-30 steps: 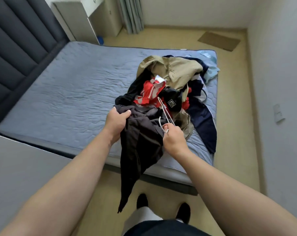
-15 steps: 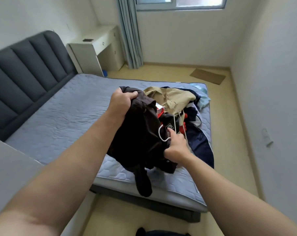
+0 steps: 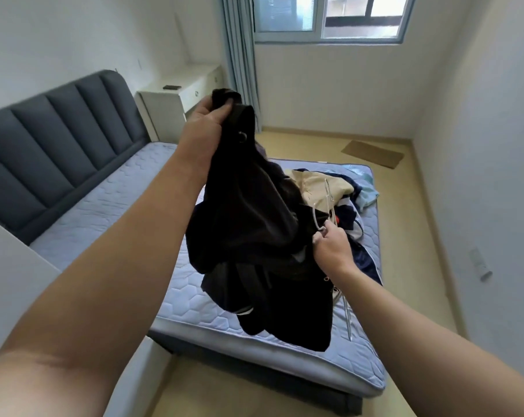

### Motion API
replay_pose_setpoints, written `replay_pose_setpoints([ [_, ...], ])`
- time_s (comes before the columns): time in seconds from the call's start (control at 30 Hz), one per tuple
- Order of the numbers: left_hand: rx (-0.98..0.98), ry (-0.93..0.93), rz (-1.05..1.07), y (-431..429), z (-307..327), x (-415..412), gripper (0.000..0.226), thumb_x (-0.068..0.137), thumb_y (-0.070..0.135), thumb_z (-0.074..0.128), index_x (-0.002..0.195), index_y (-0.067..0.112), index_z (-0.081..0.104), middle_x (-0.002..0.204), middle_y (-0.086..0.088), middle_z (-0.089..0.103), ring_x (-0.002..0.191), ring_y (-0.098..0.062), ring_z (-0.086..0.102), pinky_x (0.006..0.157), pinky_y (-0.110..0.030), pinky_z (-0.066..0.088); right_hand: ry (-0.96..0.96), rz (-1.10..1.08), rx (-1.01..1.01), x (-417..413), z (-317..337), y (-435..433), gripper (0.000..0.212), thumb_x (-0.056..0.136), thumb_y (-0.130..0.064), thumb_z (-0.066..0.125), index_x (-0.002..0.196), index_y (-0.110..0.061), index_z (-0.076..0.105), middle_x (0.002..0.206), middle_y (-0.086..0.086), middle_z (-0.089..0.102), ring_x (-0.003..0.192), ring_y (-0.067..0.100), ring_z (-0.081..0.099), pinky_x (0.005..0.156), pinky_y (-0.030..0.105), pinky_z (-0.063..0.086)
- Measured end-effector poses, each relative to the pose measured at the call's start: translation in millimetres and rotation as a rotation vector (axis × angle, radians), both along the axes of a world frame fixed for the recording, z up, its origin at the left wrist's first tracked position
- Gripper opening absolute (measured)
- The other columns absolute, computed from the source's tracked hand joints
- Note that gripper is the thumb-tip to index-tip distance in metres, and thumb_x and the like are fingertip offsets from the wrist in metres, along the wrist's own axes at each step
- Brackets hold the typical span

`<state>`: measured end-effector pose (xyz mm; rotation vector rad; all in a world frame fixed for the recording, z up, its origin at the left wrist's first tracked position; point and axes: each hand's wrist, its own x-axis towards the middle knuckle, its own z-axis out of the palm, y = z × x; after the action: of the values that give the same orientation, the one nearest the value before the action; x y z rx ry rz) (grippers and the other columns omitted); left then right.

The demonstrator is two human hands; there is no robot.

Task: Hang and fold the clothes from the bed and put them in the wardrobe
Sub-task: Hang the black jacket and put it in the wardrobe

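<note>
We've got white walls [image 3: 330, 85], beige floor [image 3: 405, 221], daylit white-framed window [image 3: 327, 16], pale blue curtain [image 3: 239, 40], white desk [image 3: 176, 94], dark grey padded headboard [image 3: 53, 139], brown mat [image 3: 372, 153].

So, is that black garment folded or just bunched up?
Bunched up: the black garment hangs crumpled from the left hand, no neat folds.

The left arm is stretching forward and up, its hand [image 3: 207, 123] gripping the top of a black garment [image 3: 245, 212]. The right hand [image 3: 333, 249], lower, is pinching a hanger [image 3: 315, 216].
</note>
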<state>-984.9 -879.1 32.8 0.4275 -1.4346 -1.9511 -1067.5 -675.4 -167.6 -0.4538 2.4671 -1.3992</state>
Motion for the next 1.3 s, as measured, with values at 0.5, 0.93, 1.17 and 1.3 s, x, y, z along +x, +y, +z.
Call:
replay_pose_setpoints([
  [0.5, -0.015, -0.129, -0.296, -8.2, 6.9, 49.0, 0.024, 0.093, 0.012, 0.051, 0.092, 0.012, 0.075, 0.082, -0.005, 0.073, 0.076, -0.019, 0.07, 0.075, -0.027, 0.059, -0.172, 0.368, -0.005, 30.5, 7.8, -58.1, 0.039, 0.085, -0.009, 0.069, 0.121, -0.023, 0.07, 0.105, -0.002, 0.074, 0.102, 0.016, 0.068, 0.089, 0.028, 0.054],
  [0.93, -0.827, -0.932, 0.393, -82.9, -94.9, 81.0, 0.065, 0.102, 0.044, 0.051, 0.152, 0.006, 0.036, 0.157, -0.016, 0.036, 0.145, -0.03, 0.034, 0.12, -0.043, 0.029, -0.033, 0.22, 0.013, 19.5, 52.3, -114.8, 0.026, 0.096, -0.021, 0.048, 0.072, -0.02, 0.059, 0.071, -0.002, 0.06, 0.07, 0.021, 0.058, 0.067, 0.034, 0.045],
  [1.17, -1.267, -0.429, 0.283, 3.8, -188.9, 110.5, 0.049, 0.099, 0.056, 0.045, 0.064, 0.023, 0.042, 0.061, 0.009, 0.041, 0.058, -0.011, 0.038, 0.057, -0.033, 0.036, -0.013, 0.115, 0.033, 12.3, 78.4, -146.0, 0.025, 0.098, -0.028, 0.046, 0.079, -0.013, 0.055, 0.081, 0.003, 0.057, 0.081, 0.027, 0.058, 0.07, 0.034, 0.044],
  [1.3, -1.041, -0.952, -0.178, 29.6, -223.9, 105.7, 0.085, 0.072, 0.099, 0.029, 0.07, 0.02, 0.06, 0.066, 0.006, 0.066, 0.065, -0.009, 0.062, 0.061, -0.034, 0.05, -0.038, 0.064, -0.015, 5.1, 81.6, -150.0, 0.025, 0.097, -0.031, 0.048, 0.076, -0.018, 0.05, 0.079, 0.001, 0.053, 0.08, 0.027, 0.056, 0.07, 0.033, 0.043],
])
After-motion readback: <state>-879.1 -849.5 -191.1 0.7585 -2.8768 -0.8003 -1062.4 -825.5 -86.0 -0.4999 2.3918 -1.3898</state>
